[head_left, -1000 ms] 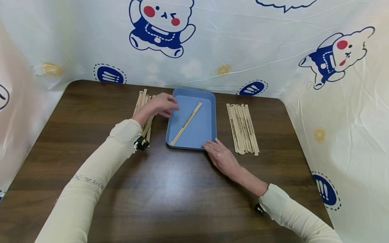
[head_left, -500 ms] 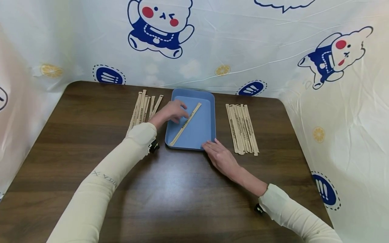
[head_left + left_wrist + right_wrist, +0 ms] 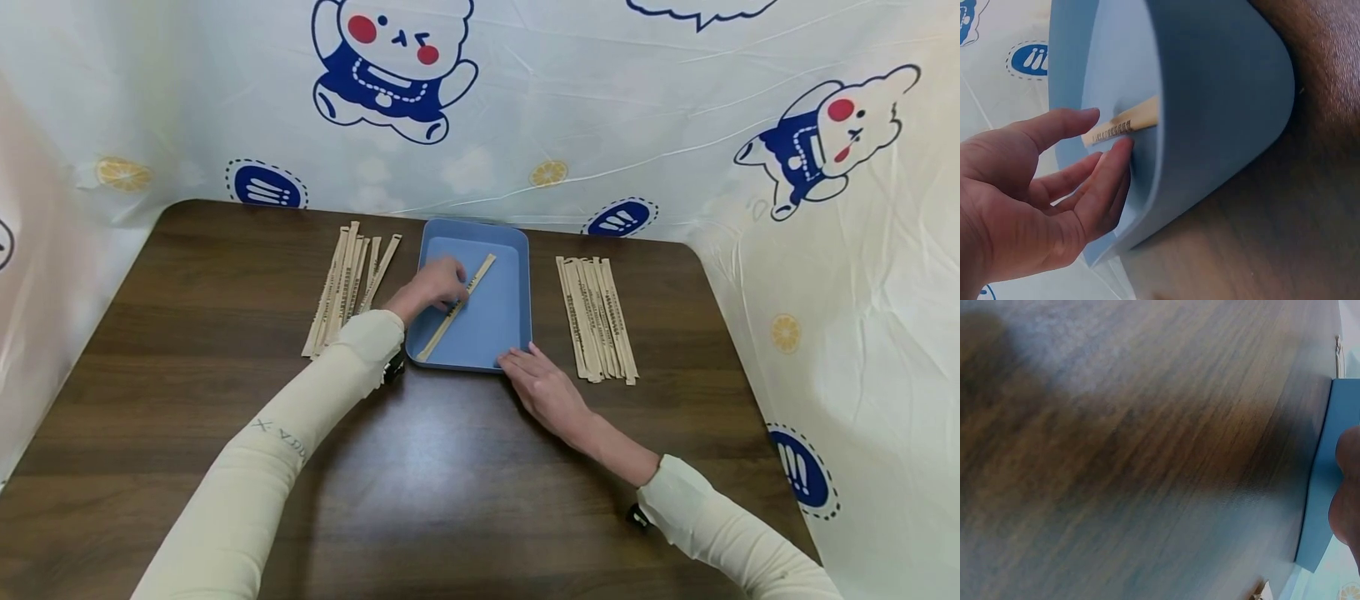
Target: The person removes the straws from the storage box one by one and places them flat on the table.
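A blue tray (image 3: 495, 321) lies on the table, holding one slim, printed, paper-wrapped stick (image 3: 478, 275) set at a slant. My left hand (image 3: 435, 287) reaches over the tray to the stick's middle. In the left wrist view, the thumb and fingers of my left hand (image 3: 1047, 187) stand on either side of the wrapped stick (image 3: 1138, 119), with a gap between their tips. Whether a fingertip touches it I cannot tell. My right hand (image 3: 546, 387) rests its extended fingers on the tray's near right corner. The right wrist view catches only part of that hand against the tray wall (image 3: 1325, 487).
A loose row of similar wrapped sticks (image 3: 341, 283) lies left of the tray, partly behind the left sleeve. To the right sits a tighter row of several wrapped sticks (image 3: 596, 321). A printed curtain (image 3: 525, 108) hangs behind the wooden table (image 3: 420, 483).
My left hand has moved right and nearer, from the tray's left edge to over the stick inside. More of the left row shows now. The right hand stays at the corner.
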Tool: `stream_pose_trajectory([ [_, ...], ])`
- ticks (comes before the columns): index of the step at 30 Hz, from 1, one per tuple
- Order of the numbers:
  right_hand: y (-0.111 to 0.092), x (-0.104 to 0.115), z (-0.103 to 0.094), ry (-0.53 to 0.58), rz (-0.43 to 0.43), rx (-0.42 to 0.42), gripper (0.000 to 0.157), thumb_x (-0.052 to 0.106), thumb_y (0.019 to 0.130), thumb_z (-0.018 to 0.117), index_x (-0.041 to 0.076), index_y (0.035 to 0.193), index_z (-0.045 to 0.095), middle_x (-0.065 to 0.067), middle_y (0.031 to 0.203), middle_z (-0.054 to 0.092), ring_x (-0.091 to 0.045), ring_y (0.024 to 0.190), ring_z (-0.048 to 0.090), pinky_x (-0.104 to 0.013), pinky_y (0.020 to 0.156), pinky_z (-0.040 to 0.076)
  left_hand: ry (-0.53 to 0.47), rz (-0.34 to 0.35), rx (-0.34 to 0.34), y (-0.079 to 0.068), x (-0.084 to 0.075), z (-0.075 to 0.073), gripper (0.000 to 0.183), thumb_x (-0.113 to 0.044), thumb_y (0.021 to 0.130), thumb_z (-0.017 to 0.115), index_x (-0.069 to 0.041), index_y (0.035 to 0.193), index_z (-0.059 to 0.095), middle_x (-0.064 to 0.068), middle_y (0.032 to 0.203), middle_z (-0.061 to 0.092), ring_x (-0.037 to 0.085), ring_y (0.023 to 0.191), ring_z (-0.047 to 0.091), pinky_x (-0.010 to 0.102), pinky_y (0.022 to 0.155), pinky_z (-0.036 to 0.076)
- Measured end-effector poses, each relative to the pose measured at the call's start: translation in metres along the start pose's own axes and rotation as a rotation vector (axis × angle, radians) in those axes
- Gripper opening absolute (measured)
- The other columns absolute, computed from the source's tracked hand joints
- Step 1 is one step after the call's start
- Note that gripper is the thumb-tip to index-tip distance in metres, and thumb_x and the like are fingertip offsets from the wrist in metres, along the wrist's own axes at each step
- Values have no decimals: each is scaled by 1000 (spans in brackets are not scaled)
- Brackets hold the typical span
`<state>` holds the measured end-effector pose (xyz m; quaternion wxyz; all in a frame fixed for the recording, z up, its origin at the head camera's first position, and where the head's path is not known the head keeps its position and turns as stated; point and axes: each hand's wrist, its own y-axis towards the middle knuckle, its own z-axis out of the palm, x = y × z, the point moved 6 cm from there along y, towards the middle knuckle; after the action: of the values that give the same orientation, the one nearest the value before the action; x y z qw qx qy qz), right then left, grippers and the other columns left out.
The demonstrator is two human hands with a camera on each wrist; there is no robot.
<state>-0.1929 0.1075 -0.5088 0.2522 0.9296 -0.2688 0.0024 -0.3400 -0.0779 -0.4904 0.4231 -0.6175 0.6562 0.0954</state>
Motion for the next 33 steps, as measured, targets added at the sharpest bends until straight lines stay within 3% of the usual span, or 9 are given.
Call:
stream_pose_trajectory([
  [15, 0, 0, 1, -11, -4, -11, 33, -5, 90, 68, -5, 122, 68, -18, 120, 68, -30, 118, 62, -50, 108, 42, 111, 35, -51, 1, -3, 5, 41, 1, 88, 66, 0, 129, 62, 19, 121, 62, 21, 72, 64, 32, 64, 58],
  [20, 0, 0, 1, -3, -2, -9, 32, -5, 90, 68, -5, 122, 68, -18, 120, 68, -31, 118, 62, -50, 108, 41, 47, 53, -31, 0, -1, 3, 42, 0, 89, 63, 1, 131, 60, 21, 124, 60, 24, 76, 64, 35, 67, 59],
  [27, 0, 0, 0, 2, 3, -21, 32, -4, 89, 69, -4, 122, 68, -18, 119, 69, -31, 118, 62, -51, 107, 43, -33, 44, -25, -6, 2, -5, 41, -3, 92, 61, -1, 132, 58, 21, 115, 60, 27, 80, 64, 39, 70, 59],
  [33, 0, 1, 0, 0, 1, -21, 33, -4, 89, 70, -5, 122, 68, -18, 119, 69, -31, 117, 62, -51, 106, 44, -133, 5, -9, -7, 6, -9, 39, -2, 92, 61, -6, 130, 57, 14, 92, 59, 19, 65, 54, 40, 70, 58],
])
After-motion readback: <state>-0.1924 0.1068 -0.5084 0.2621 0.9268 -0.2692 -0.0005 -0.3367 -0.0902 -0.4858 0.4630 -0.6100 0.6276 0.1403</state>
